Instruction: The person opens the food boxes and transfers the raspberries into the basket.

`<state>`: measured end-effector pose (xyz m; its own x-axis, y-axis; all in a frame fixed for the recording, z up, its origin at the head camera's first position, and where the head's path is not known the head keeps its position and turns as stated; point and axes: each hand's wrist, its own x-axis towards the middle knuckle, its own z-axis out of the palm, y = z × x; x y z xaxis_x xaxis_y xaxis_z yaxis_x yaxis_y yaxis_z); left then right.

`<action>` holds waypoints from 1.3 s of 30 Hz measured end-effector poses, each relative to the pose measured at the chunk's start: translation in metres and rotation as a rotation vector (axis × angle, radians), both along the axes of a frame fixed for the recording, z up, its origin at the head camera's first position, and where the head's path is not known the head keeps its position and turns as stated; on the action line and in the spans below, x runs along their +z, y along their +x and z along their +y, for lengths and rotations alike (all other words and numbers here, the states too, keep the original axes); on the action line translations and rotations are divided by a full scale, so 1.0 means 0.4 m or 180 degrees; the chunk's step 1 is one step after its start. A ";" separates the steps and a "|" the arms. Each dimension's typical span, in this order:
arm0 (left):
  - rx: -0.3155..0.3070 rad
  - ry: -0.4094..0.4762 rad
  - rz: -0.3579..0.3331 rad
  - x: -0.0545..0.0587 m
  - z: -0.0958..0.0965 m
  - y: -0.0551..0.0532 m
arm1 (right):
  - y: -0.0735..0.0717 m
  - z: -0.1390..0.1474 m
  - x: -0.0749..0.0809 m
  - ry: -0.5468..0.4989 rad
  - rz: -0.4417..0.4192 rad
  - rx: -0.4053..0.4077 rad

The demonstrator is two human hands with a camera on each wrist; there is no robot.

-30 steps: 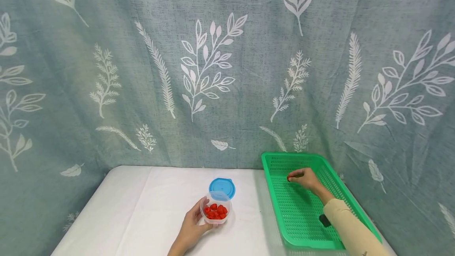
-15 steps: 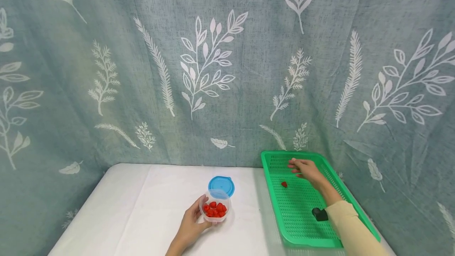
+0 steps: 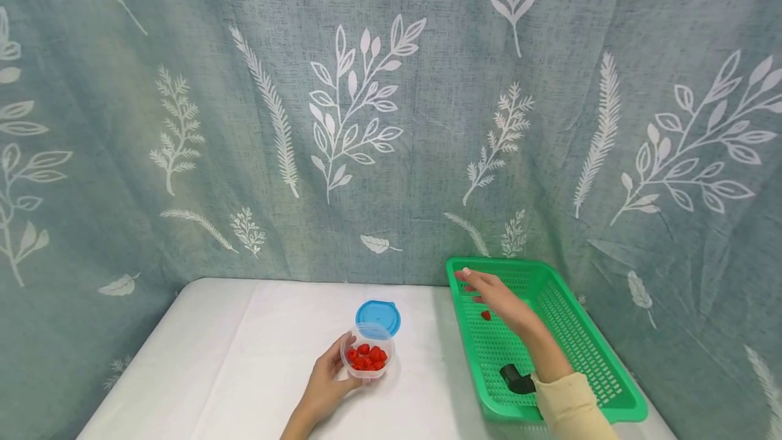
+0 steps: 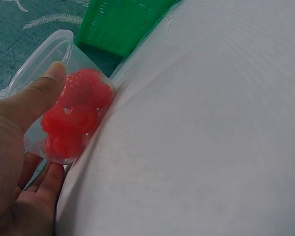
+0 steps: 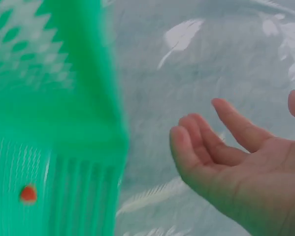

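Observation:
My left hand [image 3: 326, 382] grips a small clear plastic container [image 3: 387, 345] by its side, thumb on the near wall and fingers round the far one. Several red raspberries [image 3: 366, 357] lie inside it; the left wrist view shows the raspberries [image 4: 76, 110] through the wall. Over the far left part of a green plastic basket [image 3: 611, 358] hangs my right hand [image 3: 497, 297], fingers loosely extended and holding nothing. One raspberry [image 3: 485, 315] sits on the basket floor just below that hand. In the right wrist view my right hand [image 5: 231, 162] is spread beside the basket wall.
A round blue lid [image 3: 379, 316] lies on the white tablecloth [image 3: 263, 338] just behind the container. Close behind the table hangs a grey-green leaf-patterned curtain [image 3: 244, 121]. The black wrist camera [image 3: 516, 379] is over the basket.
My right hand has let go of the raspberry, leaving it on the basket floor, then lifted and moved left toward the basket's left rim. My left hand keeps its grip on the container.

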<state>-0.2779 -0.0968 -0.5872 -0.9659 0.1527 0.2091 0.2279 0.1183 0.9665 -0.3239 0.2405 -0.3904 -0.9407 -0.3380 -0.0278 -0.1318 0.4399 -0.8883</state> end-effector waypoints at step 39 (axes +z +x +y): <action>-0.0009 0.0069 0.0052 -0.006 -0.003 0.003 | 0.054 -0.404 -0.340 0.0501 0.0727 -0.0120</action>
<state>-0.2765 -0.0980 -0.5897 -0.9619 0.1507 0.2281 0.2440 0.0967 0.9649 -0.3022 0.0789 -0.5266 -0.9405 -0.3109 0.1369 -0.3016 0.5786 -0.7578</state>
